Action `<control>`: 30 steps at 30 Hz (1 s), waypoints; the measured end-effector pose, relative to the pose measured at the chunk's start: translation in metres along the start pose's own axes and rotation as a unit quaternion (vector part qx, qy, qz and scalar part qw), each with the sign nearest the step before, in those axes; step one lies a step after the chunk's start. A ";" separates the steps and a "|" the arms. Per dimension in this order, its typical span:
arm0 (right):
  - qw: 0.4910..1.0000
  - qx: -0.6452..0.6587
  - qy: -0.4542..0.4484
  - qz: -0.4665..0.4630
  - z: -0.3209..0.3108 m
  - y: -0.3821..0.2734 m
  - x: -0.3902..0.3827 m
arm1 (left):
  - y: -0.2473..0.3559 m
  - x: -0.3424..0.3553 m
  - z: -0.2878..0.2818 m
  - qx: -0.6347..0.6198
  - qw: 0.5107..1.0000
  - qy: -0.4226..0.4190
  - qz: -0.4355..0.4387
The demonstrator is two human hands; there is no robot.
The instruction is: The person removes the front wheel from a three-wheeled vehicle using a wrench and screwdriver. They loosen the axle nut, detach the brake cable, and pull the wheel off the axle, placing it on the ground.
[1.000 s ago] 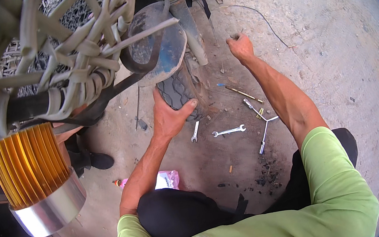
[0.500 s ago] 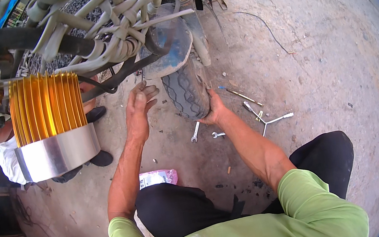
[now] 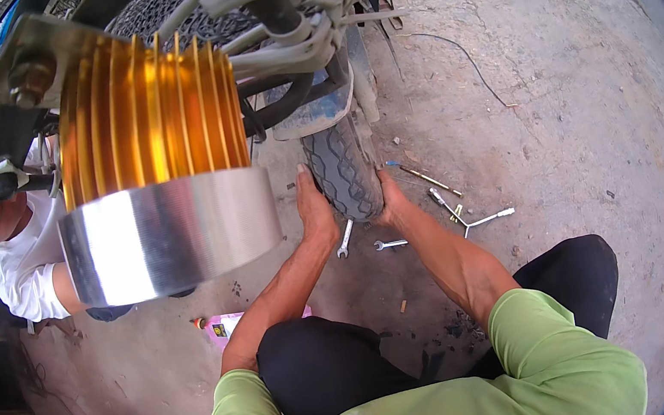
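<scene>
Tyre (image 3: 341, 173), black, worn tread, one: centre of the dial, twelve being the top of the view; upright beneath a blue mudguard (image 3: 316, 119) at between eleven and twelve o'clock.
Left hand (image 3: 316, 210), bare: between seven and eight o'clock, against the tyre's near left side; thumb extended upward along it, remaining fingers largely hidden, so how far they curl cannot be told.
Right hand (image 3: 392, 200), bare: four o'clock, against the opposite side; fingers mostly behind the rubber, their closure likewise impossible to tell. No tool visible in either.
Spanner (image 3: 345, 240), silver: six o'clock, just below the tyre. Second spanner (image 3: 390, 243), partly covered by the right forearm: five o'clock. Three-armed wrench (image 3: 468, 224): four o'clock. Slim rod (image 3: 430, 180), blue-tipped: between three and four.
Finned gold cylinder (image 3: 149, 123), silver-collared: between nine and ten o'clock, large in the foreground.
Step in hand, as judged: bracing the tyre from both sides. Next move, as judged: calls for even, opposed pressure and a firm hold underneath
</scene>
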State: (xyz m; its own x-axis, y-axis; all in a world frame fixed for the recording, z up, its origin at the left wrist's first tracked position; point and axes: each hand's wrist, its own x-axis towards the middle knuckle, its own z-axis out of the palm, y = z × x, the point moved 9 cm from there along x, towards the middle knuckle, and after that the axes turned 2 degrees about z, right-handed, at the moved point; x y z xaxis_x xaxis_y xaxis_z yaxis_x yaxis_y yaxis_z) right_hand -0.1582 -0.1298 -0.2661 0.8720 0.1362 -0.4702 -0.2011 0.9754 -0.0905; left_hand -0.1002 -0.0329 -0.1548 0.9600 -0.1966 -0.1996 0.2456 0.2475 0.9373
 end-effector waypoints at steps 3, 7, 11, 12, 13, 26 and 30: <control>1.000 0.009 -0.015 -0.014 -0.010 0.005 0.002 | 0.002 -0.002 0.000 0.004 0.997 -0.061 -0.050; 0.998 -0.013 0.054 -0.001 -0.022 0.024 0.010 | 0.018 -0.012 0.016 0.035 0.993 -0.114 -0.011; 0.997 -0.018 0.073 -0.005 -0.013 0.024 0.002 | 0.056 -0.004 0.043 0.194 0.965 -0.164 0.063; 0.997 -0.024 0.078 -0.003 -0.012 0.023 0.002 | 0.061 -0.001 0.049 0.213 0.960 -0.163 0.082; 0.996 -0.029 0.085 -0.004 -0.014 0.023 0.000 | 0.066 -0.002 0.056 0.232 0.954 -0.164 0.099; 0.943 -0.231 0.127 0.204 -0.060 0.097 -0.107 | 0.088 -0.044 0.032 0.289 0.943 -0.165 0.003; 0.800 -0.553 0.084 0.216 -0.088 0.011 -0.121 | 0.089 -0.051 0.012 0.259 0.951 -0.168 -0.015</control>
State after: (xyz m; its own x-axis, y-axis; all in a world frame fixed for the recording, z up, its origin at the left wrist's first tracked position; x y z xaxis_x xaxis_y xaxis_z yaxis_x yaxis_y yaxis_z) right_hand -0.3050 -0.1508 -0.2875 0.5609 0.3042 -0.7699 -0.8206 0.0814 -0.5657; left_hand -0.1288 -0.0121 -0.0574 0.8353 -0.5095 -0.2065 0.0888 -0.2456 0.9653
